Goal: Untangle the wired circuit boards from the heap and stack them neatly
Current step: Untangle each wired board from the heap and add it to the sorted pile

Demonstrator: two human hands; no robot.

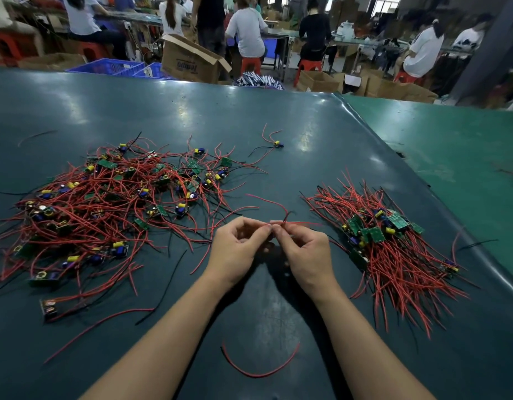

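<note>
- You're mid-sort here: your left hand (239, 246) and right hand (300, 249) are close together over the table (249, 116), fingertips almost touching, both pinching the same red wire (278, 215) that sticks up and loops away from you.
- Can't really tell if there's a board hanging off that wire. Your fingers hide whatever's under them, so it could just be a loose lead.
- My guess is you're straightening one piece's wires before it goes on the stack, so that's the step in hand.
- The tangled heap (105, 203) sits to your left, near but not touching your left hand, with boards and red wires crossing every which way.
- The tidy stack (388, 241) is just to the right of your right hand, wires all fanned the same direction, green boards bunched in the middle.
- Next move probably calls for laying this one onto the stack with its wires lined up like the rest, then going back left for another.
- One stray board (277, 144) lies further out by itself, and a loose red wire (259, 368) curls on the table between your forearms.
</note>
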